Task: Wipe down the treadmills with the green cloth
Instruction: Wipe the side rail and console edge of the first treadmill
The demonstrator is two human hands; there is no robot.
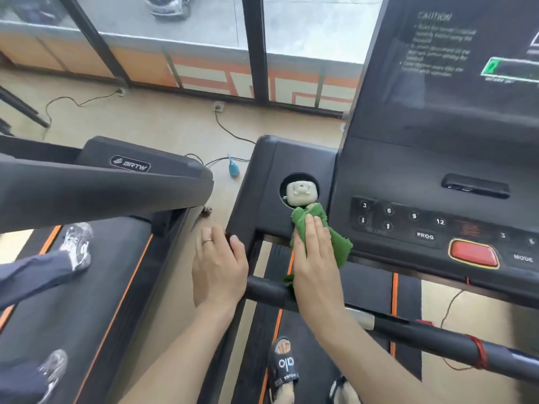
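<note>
Green cloth [335,240] seemingly flat under right hand [316,258].

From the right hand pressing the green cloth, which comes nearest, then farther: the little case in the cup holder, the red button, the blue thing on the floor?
From the right hand:
1. Small case, in the cup holder just above the fingertips.
2. Red button, on the console to the right.
3. Blue object, on the floor, up and left.

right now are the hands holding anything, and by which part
Nothing is gripped. The right hand presses flat on the middle of the green cloth against the console edge; the left hand rests open at the console's corner.
</note>
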